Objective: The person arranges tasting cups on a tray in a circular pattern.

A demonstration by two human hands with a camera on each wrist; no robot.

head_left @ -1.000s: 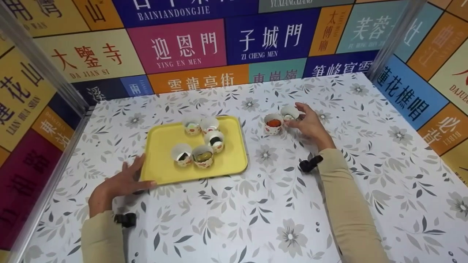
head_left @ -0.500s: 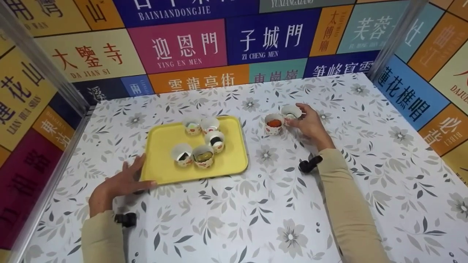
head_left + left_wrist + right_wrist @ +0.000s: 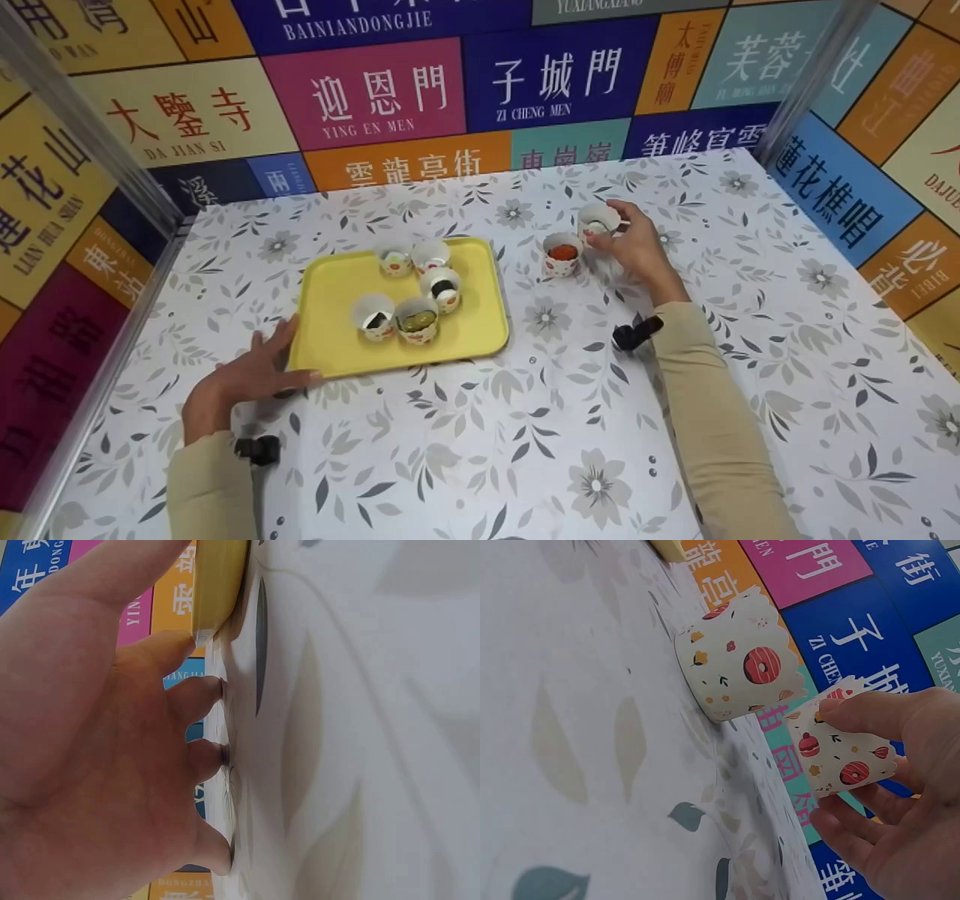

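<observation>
My right hand pinches a white paper baking cup with a red print between thumb and fingers. In the right wrist view this cup is raised off the table; something pale lies inside it. Beside it stands a matching paper cup with an orange-red filling. My left hand has its fingers spread at the near left corner of a yellow tray. In the left wrist view the thumb and index finger meet the tray's edge, and the other fingertips rest on the table.
Several more paper cups stand on the tray, among them one with a green-brown filling and one with a black-banded white piece. Panels with large printed characters enclose the flower-patterned table at the back and sides.
My right hand has raised the pinched cup slightly, up and away from the cup with the orange-red filling. My left hand and the tray have stayed put.
</observation>
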